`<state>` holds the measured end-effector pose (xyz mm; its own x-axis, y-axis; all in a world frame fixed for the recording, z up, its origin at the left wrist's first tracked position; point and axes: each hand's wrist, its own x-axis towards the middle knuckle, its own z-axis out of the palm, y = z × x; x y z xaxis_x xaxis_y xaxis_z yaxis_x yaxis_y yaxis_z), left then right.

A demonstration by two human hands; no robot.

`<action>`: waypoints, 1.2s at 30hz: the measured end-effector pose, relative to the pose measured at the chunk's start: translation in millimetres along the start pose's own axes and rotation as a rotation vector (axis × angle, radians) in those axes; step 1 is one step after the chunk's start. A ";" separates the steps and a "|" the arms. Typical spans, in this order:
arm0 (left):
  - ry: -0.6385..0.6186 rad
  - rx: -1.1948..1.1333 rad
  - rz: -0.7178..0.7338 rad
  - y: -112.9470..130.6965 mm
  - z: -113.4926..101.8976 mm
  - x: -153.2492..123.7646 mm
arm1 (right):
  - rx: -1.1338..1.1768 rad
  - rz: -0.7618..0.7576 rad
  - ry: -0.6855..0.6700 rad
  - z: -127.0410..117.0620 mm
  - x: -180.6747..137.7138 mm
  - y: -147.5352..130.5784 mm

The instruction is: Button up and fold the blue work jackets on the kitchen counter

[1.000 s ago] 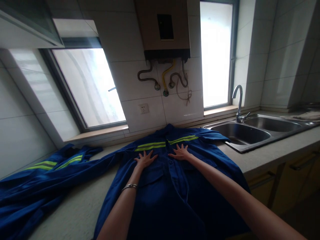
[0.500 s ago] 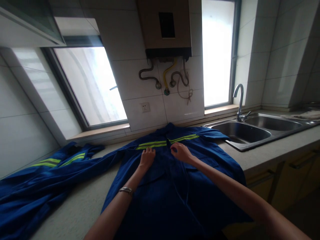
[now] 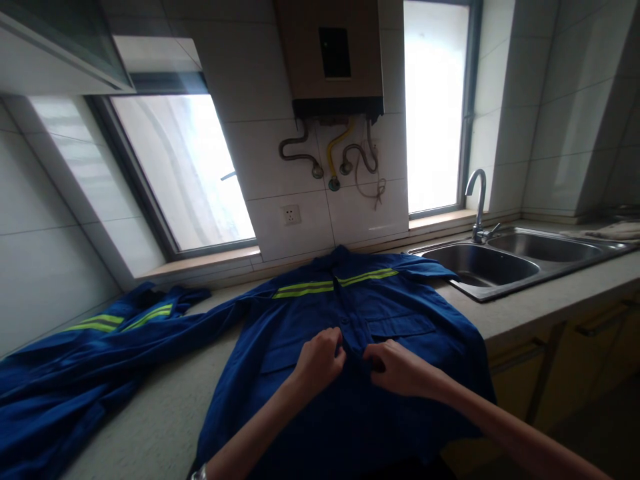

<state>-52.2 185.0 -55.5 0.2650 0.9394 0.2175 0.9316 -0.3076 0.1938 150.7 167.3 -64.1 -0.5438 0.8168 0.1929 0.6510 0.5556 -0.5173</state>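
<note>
A blue shirt point(image 3: 400, 313) lies front-up on the worktop point(image 3: 525, 310), collar toward the tiled wall and hem hanging over the near edge. Both hands meet at its button strip, below the chest pockets. The left hand point(image 3: 320, 357) has its fingers curled and pressed together on the left front edge. The right hand point(image 3: 395, 367) pinches the right front edge between thumb and fingers. The two hands sit just beside each other, nearly touching.

To the right, a steel sink point(image 3: 480, 267) with two bowls is set into the worktop, just beside the shirt's sleeve; what lies at the bottom of the bowls is too dim to tell. A curved tap point(image 3: 477, 200) stands behind it, and a pale cloth point(image 3: 617, 231) lies at the far right.

To the left a second blue garment point(image 3: 75, 373) sprawls along the worktop, touching the shirt's outstretched sleeve. Both carry yellow-green reflective stripes point(image 3: 335, 283).

On the wall above hangs a water heater point(image 3: 330, 60) with hoses point(image 3: 333, 157) under it and a socket point(image 3: 291, 214) below — its dark panel is too small to read. A window point(image 3: 185, 173) stands on either side.
</note>
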 end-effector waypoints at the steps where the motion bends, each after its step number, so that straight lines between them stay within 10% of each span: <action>1: -0.013 -0.024 0.024 3.0 -1.0 -5.8 | 0.062 0.004 0.005 -2.9 0.1 3.9; 7: -0.174 -0.239 0.306 5.1 -1.0 -18.7 | 0.194 0.078 0.100 -13.6 -1.4 13.7; 23: -0.079 -0.099 0.341 9.5 28.6 -18.4 | 0.207 0.048 0.076 3.1 -3.9 17.2; 36: 0.111 -0.701 0.007 7.9 29.6 -15.5 | 0.193 -0.034 0.172 10.0 5.3 10.6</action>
<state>-41.5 172.4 -85.6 0.2087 0.9274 0.3104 0.5402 -0.3739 0.7539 149.5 176.0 -76.8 -0.4549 0.8216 0.3437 0.5118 0.5570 -0.6541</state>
